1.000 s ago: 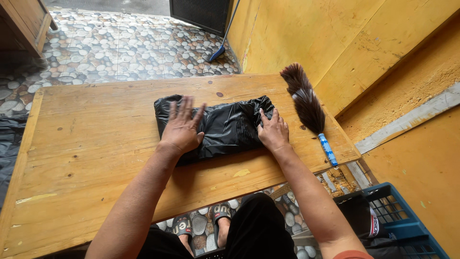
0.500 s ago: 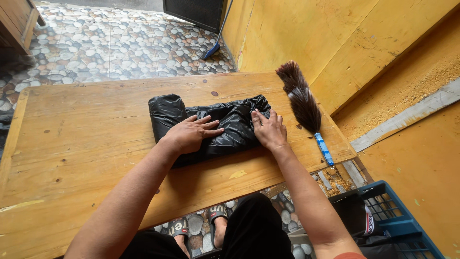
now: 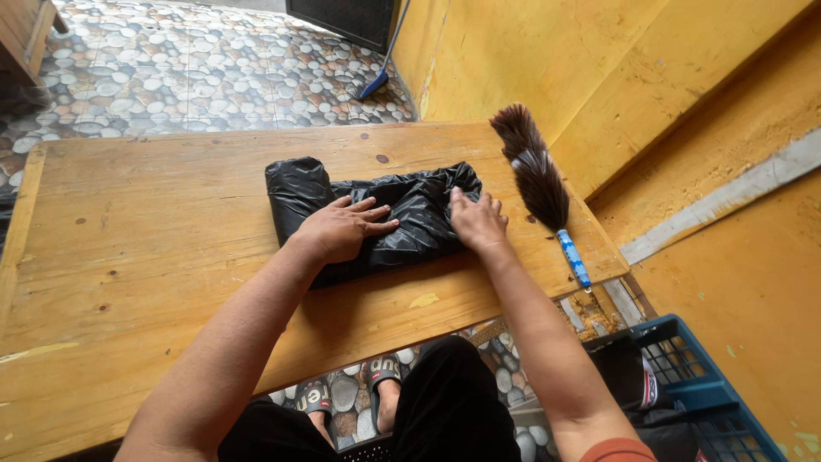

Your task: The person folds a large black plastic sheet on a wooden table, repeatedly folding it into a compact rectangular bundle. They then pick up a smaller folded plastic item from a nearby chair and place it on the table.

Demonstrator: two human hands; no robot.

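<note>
Black plastic bag (image 3: 402, 214): folded, laid flat mid-way across wooden table (image 3: 154, 257). Left hand (image 3: 342, 229): pressed palm-down on it, fingers spread. Right hand (image 3: 477, 221): set on its right end, fingertips apparently curled into the plastic. Feather duster (image 3: 537, 175): placed just beside, blue-handled.

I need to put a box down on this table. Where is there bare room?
The widest bare wood lies left of the black plastic bag, out to the table's left edge. A narrower strip runs behind the bag. Crowded: mid-table, where the left hand and right hand press the bag, and the right edge with the feather duster.
</note>
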